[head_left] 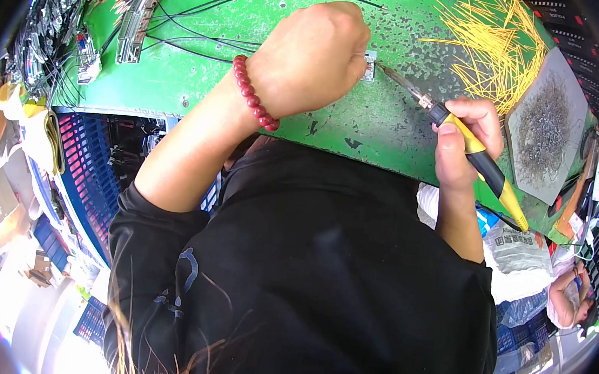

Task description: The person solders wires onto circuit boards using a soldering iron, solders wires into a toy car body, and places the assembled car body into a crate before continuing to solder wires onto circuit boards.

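My right hand (466,138) grips a yellow and black soldering iron (459,126) like a pen, and its metal tip reaches left to a small silvery part (369,64) on the green worktable (203,74). My left hand (313,58), with a red bead bracelet (254,93) on the wrist, is closed over the left side of that small part, pinching it; the fingertips are hidden. Thin black wires (205,39) run from under the left hand across the table.
A heap of yellow wire pieces (494,40) lies at the back right. A grey pad with metal wool (545,129) sits right of the iron. A metal fixture (135,23) stands at the back left. Blue crates (90,170) are below the table. Another person's arm (565,299) shows at the lower right.
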Action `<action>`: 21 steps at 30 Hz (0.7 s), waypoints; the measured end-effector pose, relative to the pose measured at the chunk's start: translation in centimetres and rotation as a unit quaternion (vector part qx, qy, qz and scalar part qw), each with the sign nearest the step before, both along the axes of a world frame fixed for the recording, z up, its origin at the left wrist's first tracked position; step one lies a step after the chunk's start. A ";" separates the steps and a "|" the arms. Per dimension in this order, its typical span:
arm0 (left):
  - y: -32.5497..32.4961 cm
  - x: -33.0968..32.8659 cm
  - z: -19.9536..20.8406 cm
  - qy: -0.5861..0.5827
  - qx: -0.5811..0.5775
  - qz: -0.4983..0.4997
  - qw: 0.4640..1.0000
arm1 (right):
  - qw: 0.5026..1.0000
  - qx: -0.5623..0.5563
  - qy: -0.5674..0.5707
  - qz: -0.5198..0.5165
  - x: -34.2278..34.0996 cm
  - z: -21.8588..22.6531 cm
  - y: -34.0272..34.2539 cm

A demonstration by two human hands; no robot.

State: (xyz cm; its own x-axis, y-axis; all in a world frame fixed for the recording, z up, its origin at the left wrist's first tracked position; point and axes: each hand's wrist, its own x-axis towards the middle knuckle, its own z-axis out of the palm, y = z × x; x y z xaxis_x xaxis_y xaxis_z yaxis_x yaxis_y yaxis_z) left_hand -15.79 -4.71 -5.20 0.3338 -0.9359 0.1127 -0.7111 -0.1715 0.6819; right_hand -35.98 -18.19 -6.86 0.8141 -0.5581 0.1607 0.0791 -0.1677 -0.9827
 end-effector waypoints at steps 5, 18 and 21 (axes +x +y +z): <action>0.0 0.0 -0.2 -0.005 -0.001 -0.003 1.000 | 1.000 -0.006 0.015 0.008 0.1 0.0 0.0; -0.1 0.1 -0.1 -0.009 0.008 -0.003 1.000 | 0.997 0.022 -0.069 -0.017 0.3 -0.6 0.0; 0.0 0.1 0.0 -0.010 0.008 -0.002 1.000 | 0.997 0.014 -0.074 -0.017 0.2 -0.7 -0.1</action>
State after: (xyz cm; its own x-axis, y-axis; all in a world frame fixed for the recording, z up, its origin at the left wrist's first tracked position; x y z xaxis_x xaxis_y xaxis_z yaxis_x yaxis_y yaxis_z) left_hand -15.71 -4.73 -5.21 0.3279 -0.9390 0.1038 -0.7246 -0.1795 0.6654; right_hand -35.75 -18.24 -7.55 0.7634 -0.5910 0.2608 0.2174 -0.1452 -0.9652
